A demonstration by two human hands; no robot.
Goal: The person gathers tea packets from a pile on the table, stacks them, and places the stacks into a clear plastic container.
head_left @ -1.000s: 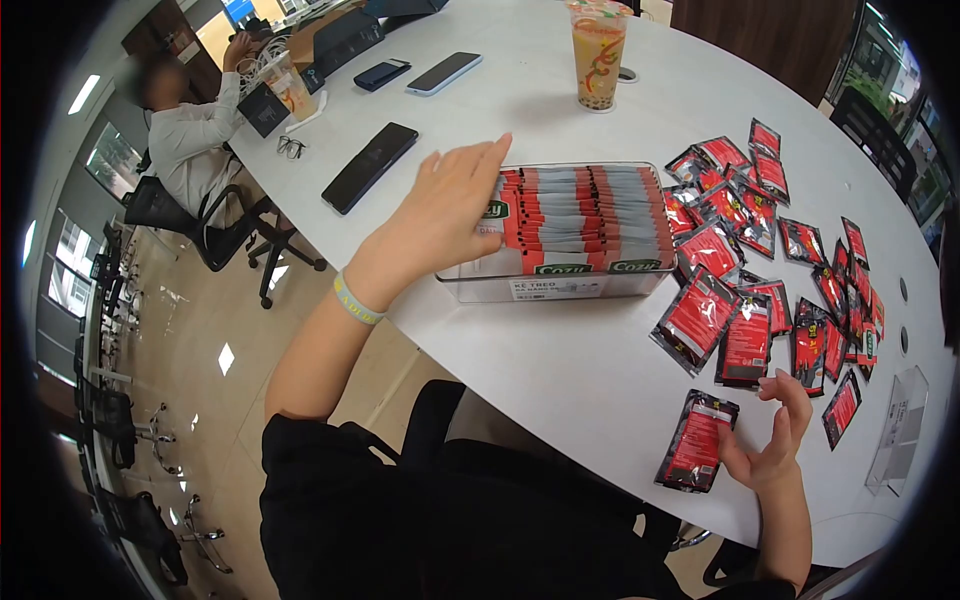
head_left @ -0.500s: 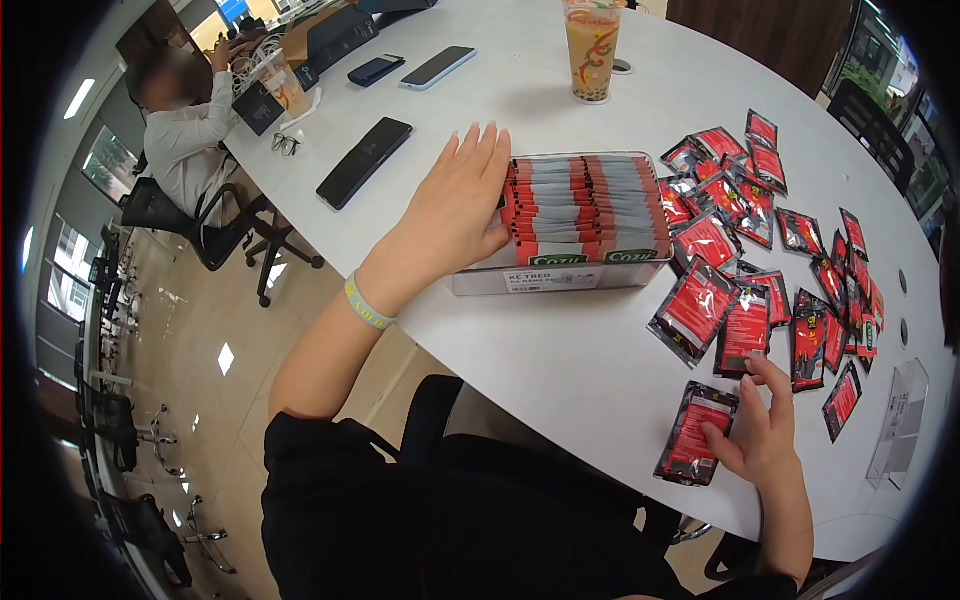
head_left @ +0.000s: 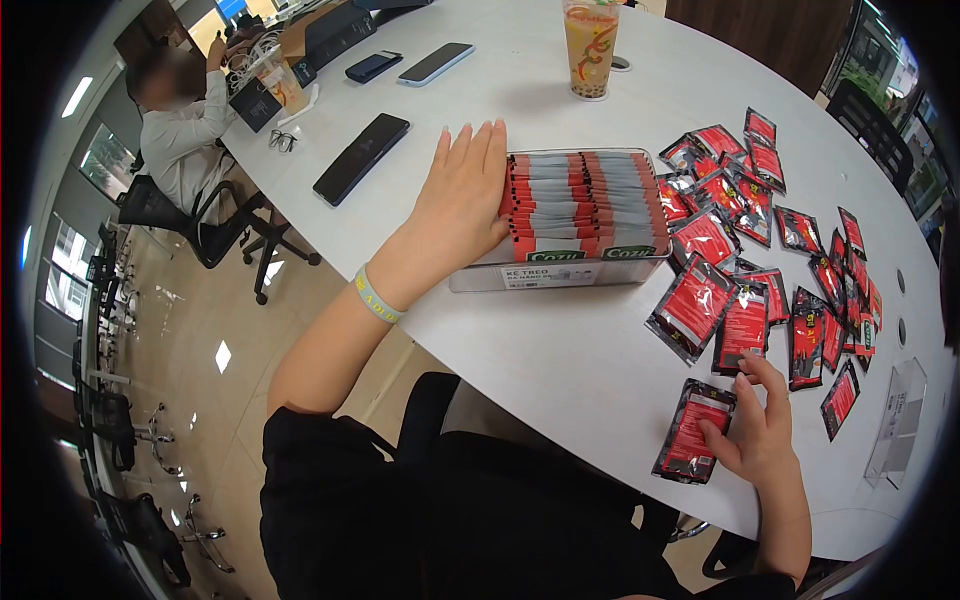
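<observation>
A clear box (head_left: 480, 278) holds two rows of upright red-and-grey sachets (head_left: 585, 205), the front ones marked Cozy. My left hand (head_left: 462, 190) lies along the box's left side, fingers stretched out and the thumb at its front left corner. Near the table's front edge, my right hand (head_left: 757, 425) rests its thumb on a red and black packet (head_left: 692, 430) lying on the table. Its fingers are apart and curved, the index fingertip near the lower edge of another red packet (head_left: 742, 325). Many similar packets (head_left: 708, 235) lie scattered and overlapping right of the box.
A cup of orange drink (head_left: 590, 50) stands behind the box. Farther left lie a black phone (head_left: 361, 160), a light-blue-edged phone (head_left: 437, 63) and glasses (head_left: 283, 141). A clear acrylic stand (head_left: 897, 425) is at the right edge. A person in white (head_left: 185, 130) sits at the far left.
The view has shifted very slightly. Both hands, the box and the packets keep the same places.
</observation>
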